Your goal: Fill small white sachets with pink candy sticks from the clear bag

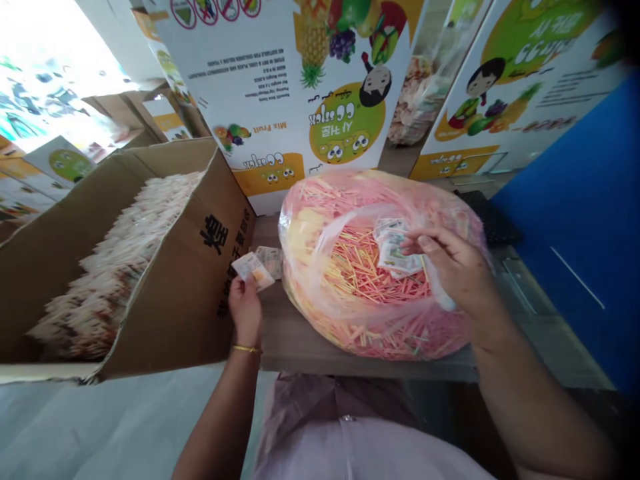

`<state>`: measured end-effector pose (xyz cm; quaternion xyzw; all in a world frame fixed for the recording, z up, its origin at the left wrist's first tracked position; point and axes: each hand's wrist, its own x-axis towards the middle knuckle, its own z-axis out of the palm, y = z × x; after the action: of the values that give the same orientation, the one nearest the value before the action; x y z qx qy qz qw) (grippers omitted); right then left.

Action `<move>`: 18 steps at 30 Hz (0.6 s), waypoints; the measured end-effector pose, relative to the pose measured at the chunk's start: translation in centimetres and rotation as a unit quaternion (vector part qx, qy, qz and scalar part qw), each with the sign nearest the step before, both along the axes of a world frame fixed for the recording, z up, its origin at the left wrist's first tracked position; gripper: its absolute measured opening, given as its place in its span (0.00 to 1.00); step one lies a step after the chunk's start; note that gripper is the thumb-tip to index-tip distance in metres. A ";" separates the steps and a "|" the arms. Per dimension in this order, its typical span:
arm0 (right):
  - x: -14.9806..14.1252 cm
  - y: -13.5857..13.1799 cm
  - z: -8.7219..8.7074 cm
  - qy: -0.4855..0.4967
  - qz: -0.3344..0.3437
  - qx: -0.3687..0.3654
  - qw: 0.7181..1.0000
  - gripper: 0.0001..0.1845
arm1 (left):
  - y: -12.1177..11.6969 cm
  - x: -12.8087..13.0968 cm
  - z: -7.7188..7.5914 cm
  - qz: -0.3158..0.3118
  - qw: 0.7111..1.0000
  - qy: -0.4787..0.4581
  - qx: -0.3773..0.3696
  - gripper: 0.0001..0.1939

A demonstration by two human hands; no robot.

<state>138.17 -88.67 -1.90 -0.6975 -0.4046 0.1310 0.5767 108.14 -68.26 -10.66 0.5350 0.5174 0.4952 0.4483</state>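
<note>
My left hand (246, 310) is closed on a small printed packet (255, 270), pinched between thumb and fingers beside the cardboard box. Just behind it, another small packet (271, 259) lies on the table. A large clear plastic bag (310, 313) full of thin pink and yellow sticks (357, 263) stands open in front of me. Several flat printed packets (397, 250) lie on the sticks in its mouth. Over these packets is my right hand (457, 270), thumb and fingers drawn together at the edge of one; its exact grip is partly hidden.
At the left, an open cardboard box (175, 293) holds rows of many packets (130, 253). Printed white cartons (270, 133) stand behind the bag, with a clear bag of packets (413, 100) between them. A blue panel (575, 220) rises at the right, near a dark object (493, 217).
</note>
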 end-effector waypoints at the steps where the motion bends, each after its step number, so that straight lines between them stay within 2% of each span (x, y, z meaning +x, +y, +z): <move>1: 0.4 -0.2 -0.4 0.008 -0.006 -0.003 1.000 0.15 | 1.2 0.2 -1.6 -0.003 1.000 0.020 -0.005 0.17; 3: 0.7 -0.5 -1.2 0.021 -0.006 -0.010 1.000 0.14 | 2.7 1.0 -4.1 -0.004 0.998 0.060 -0.005 0.16; 6: 0.9 -0.9 -2.0 0.029 0.007 -0.017 0.999 0.14 | 3.9 2.3 -6.0 0.014 0.991 0.129 0.017 0.10; 9: 1.2 -1.2 -2.4 0.033 0.010 -0.038 0.999 0.15 | 4.5 2.8 -6.4 0.028 0.981 0.186 0.042 0.06; 11: 1.5 -1.3 -2.4 0.022 -0.006 -0.073 0.997 0.16 | 4.8 2.9 -6.3 0.030 0.976 0.208 0.051 0.09; 13: 1.7 -1.3 -2.5 -0.035 -0.033 -0.119 0.992 0.15 | 4.9 2.7 -6.2 0.035 0.974 0.218 0.054 0.13; 16: 2.1 -0.8 -3.0 -0.175 -0.088 -0.195 0.961 0.14 | 5.0 2.5 -6.1 0.046 0.974 0.214 0.050 0.17; 18: 2.4 -0.2 -3.7 -0.227 -0.138 -0.239 0.934 0.14 | 4.7 2.4 -5.9 0.060 0.975 0.204 0.059 0.18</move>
<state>140.53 -88.89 -5.61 -0.8746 -0.3816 -0.0193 0.2983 110.53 -63.60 -16.58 0.6183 0.5989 0.4312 0.2703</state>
